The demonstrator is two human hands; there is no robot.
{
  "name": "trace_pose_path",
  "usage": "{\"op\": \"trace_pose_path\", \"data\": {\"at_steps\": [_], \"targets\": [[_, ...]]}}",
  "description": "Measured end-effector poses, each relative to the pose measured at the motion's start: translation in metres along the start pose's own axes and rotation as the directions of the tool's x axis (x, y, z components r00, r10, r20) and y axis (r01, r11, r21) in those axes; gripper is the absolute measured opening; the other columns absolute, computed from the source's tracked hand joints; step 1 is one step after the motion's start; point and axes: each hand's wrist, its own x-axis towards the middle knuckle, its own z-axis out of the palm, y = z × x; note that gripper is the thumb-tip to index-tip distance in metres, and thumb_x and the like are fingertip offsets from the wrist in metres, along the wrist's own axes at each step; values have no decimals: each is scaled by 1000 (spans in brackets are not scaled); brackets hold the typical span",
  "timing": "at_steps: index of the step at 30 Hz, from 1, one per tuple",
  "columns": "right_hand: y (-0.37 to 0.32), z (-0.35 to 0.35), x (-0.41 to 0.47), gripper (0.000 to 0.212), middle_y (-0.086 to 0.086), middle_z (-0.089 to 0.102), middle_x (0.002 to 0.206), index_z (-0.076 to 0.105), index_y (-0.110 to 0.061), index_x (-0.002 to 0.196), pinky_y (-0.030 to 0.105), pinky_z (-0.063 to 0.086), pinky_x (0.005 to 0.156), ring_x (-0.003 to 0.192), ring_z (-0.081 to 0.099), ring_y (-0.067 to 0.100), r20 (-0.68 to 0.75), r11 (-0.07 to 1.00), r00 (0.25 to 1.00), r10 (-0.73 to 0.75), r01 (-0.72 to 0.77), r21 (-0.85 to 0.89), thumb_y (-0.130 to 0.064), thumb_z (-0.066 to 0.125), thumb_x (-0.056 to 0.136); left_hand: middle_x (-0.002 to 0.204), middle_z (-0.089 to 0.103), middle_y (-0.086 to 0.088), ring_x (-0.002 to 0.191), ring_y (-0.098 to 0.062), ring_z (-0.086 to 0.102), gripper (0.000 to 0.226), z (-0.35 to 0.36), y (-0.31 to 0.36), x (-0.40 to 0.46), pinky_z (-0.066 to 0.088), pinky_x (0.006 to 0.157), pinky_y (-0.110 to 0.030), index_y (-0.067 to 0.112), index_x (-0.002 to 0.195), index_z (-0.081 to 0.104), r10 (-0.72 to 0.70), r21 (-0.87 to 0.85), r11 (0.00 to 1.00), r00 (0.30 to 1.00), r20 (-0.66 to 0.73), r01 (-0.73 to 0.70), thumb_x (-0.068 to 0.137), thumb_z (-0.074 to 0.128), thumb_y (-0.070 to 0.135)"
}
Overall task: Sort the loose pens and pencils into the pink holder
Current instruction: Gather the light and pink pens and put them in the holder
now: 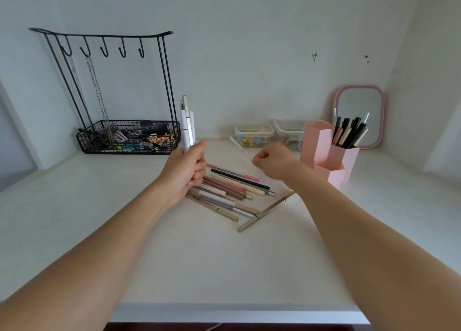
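My left hand holds a small bunch of white and silver pens upright above the table. Just right of that hand, a pile of loose pens and pencils lies on the white table: pink, brown, cream, grey and black ones. A long gold pen lies at an angle along the pile's right side. My right hand hovers behind the pile with fingers curled, its fingertips pinched on the near end of a thin white pen. The pink holder stands to the right, with several dark pens in its back compartment.
A black wire rack with hooks, chains and a basket of small items stands at the back left. Two clear plastic boxes sit against the wall. A pink-framed mirror leans behind the holder. The table's front edge is near me.
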Motion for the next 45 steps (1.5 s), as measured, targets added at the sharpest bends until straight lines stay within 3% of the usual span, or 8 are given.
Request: {"op": "trace_pose_path", "data": {"at_steps": [5,13,17,22,27,30,34,45], "targets": [[-35,9,-27,10,6,65,73,67,-5,86,21,52,59,63,59,12,79,770,982,-169,82,632,-7,62,95,53,27,7,44,-11,22,44,2,1,-3,21,37,-20,23,68,49,41,-3,999,995,86,-41,83,72,58],[-48,26,-47,14,5,68,73,70,-5,88,20,54,60,62,63,11,246,539,915,-320,-38,842,2,59,94,53,51,8,44,-9,43,69,4,0,-6,31,39,-18,5,97,61,148,101,981,977,153,-164,52,95,45],[-48,24,-49,3,7,71,75,72,-1,89,20,54,55,60,67,11,336,510,910,-242,-176,842,-2,69,87,62,61,14,61,-5,61,42,4,-5,-4,48,56,-18,18,82,59,208,271,924,950,234,-269,61,94,26],[-49,19,-45,13,4,72,80,74,-4,92,18,51,56,64,64,11,202,657,970,-135,-65,751,-15,75,85,53,50,3,44,-10,44,20,8,-8,-6,32,39,-21,18,82,55,185,303,923,964,189,-236,91,69,30],[-36,-1,-26,19,6,69,78,74,-3,89,32,55,65,68,59,15,-144,892,989,-37,98,441,-21,70,90,51,52,4,47,-19,60,22,1,0,-2,34,37,-21,18,89,49,182,132,975,983,-18,-178,101,60,33],[-24,-9,-20,27,14,75,90,75,0,92,40,58,85,78,65,18,-65,991,991,-113,118,66,-25,69,89,51,44,8,42,-10,42,28,0,1,-1,27,37,-19,22,81,44,142,27,990,983,-113,-140,99,63,33],[-24,-5,-26,35,16,74,106,76,1,100,43,53,92,99,68,28,185,900,967,-176,235,-367,-30,61,93,53,32,9,45,-8,25,33,-2,6,-1,18,37,-19,24,78,44,68,-78,994,985,-160,-81,95,67,40],[-23,0,-26,33,16,52,67,57,-2,67,33,42,66,63,47,25,238,938,970,-52,129,-321,-22,65,92,53,35,9,43,-6,31,36,-5,2,2,20,35,-17,22,77,41,0,-100,995,991,-134,-13,97,63,42]]}}
